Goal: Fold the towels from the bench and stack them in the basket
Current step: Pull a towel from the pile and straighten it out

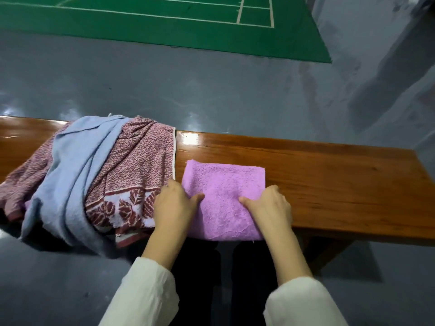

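Note:
A small pink towel (223, 184) lies folded into a rectangle on the wooden bench (329, 175), its near edge hanging slightly over the front. My left hand (174, 205) grips its left side, thumb on top and fingers curled under the edge. My right hand (270, 205) grips its right side the same way. To the left, a red patterned towel (138, 165) lies crumpled on the bench with a light blue towel (75, 175) draped over it. No basket is in view.
The bench runs left to right with bare wood to the right of the pink towel. Grey glossy floor (211, 90) lies beyond it, and a green court mat (164, 27) with white lines farther back. The heaped towels hang over the bench's front edge.

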The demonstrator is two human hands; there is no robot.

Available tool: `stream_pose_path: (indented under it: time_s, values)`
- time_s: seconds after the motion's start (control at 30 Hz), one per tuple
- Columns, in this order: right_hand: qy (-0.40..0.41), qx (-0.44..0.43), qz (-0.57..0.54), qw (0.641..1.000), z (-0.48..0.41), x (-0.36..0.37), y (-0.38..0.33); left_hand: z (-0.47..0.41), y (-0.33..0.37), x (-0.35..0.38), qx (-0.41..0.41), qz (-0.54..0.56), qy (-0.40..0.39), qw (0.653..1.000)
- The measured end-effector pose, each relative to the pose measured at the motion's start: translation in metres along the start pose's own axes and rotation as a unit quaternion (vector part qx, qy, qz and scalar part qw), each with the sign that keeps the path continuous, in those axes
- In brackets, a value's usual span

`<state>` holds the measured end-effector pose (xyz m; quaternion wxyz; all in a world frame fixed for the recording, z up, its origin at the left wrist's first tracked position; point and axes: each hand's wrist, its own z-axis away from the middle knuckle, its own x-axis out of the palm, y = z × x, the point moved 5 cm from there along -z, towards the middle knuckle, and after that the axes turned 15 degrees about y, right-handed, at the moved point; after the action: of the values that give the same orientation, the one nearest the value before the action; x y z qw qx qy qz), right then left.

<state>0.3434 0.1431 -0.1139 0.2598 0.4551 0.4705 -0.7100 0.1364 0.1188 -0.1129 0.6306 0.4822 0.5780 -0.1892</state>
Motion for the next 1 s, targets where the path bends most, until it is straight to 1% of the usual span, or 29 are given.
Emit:
stream_pose_path:
  time_s: [0.07,0.13,0.2,0.23,0.27,0.33,0.4,0.47,0.53,0.63,0.7,0.8,0.9,1.0]
  values:
    - [-0.044,0.003,-0.022,0.999,-0.002,0.003,-0.004,-0.003,0.004,0.003,-0.018,-0.003,-0.054,0.998]
    - [-0.062,0.000,-0.060,0.996,-0.002,0.004,-0.008,-0.010,0.010,0.004,-0.018,0.037,-0.100,0.994]
    - [-0.042,-0.026,-0.116,0.992,-0.001,0.002,-0.013,-0.014,0.013,0.006,-0.012,0.112,-0.141,0.984]
    - [-0.025,-0.046,-0.155,0.987,0.002,-0.002,-0.016,-0.015,0.015,0.006,-0.003,0.156,-0.146,0.977]
    - [-0.008,-0.059,-0.198,0.978,0.005,-0.008,-0.017,-0.014,0.018,0.004,0.009,0.200,-0.136,0.970]
    - [0.018,-0.070,-0.271,0.960,0.006,-0.023,-0.016,-0.011,0.026,-0.008,0.033,0.272,-0.090,0.957]
    - [0.052,-0.052,-0.332,0.941,0.006,-0.042,-0.005,-0.007,0.039,-0.020,0.062,0.308,-0.041,0.948]
    - [0.108,-0.040,-0.388,0.914,0.008,-0.067,0.011,-0.003,0.059,-0.031,0.094,0.339,-0.019,0.936]
    - [0.163,-0.025,-0.425,0.890,0.015,-0.092,0.033,0.005,0.089,-0.039,0.141,0.366,-0.027,0.920]
    - [0.234,0.010,-0.466,0.853,0.032,-0.128,0.078,0.034,0.141,-0.044,0.215,0.394,-0.067,0.891]
    - [0.287,0.054,-0.478,0.828,0.046,-0.152,0.114,0.061,0.174,-0.048,0.262,0.405,-0.099,0.870]
    - [0.355,0.131,-0.475,0.794,0.078,-0.185,0.173,0.116,0.217,-0.053,0.329,0.423,-0.159,0.829]
    - [0.392,0.182,-0.483,0.762,0.121,-0.213,0.232,0.179,0.249,-0.060,0.381,0.433,-0.201,0.792]
    - [0.434,0.199,-0.474,0.740,0.166,-0.232,0.287,0.247,0.271,-0.065,0.417,0.440,-0.244,0.757]
